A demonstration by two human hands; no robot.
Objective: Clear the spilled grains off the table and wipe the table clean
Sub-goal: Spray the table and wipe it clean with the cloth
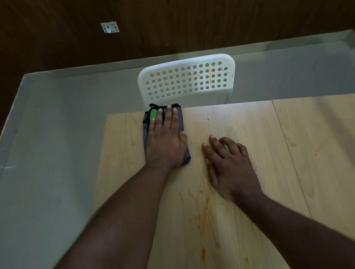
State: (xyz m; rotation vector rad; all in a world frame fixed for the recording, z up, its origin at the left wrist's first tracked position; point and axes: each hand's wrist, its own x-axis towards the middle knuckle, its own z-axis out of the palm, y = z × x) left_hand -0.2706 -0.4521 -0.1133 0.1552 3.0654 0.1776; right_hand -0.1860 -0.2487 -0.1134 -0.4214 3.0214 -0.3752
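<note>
A folded grey-blue cloth (181, 120) with a green patch lies near the far edge of the light wooden table (263, 146). My left hand (166, 142) presses flat on top of the cloth, fingers spread toward the far edge. My right hand (230, 168) rests palm down on the bare wood just right of the cloth, holding nothing. Orange smears (203, 207) streak the table between my forearms, with more orange spots (203, 253) closer to me. No loose grains are visible.
A white perforated plastic chair (187, 79) stands tucked against the table's far edge. The table's left edge runs diagonally beside my left forearm, with grey floor (51, 150) beyond. A dark wooden wall (179, 11) with a white socket (109, 27) is behind.
</note>
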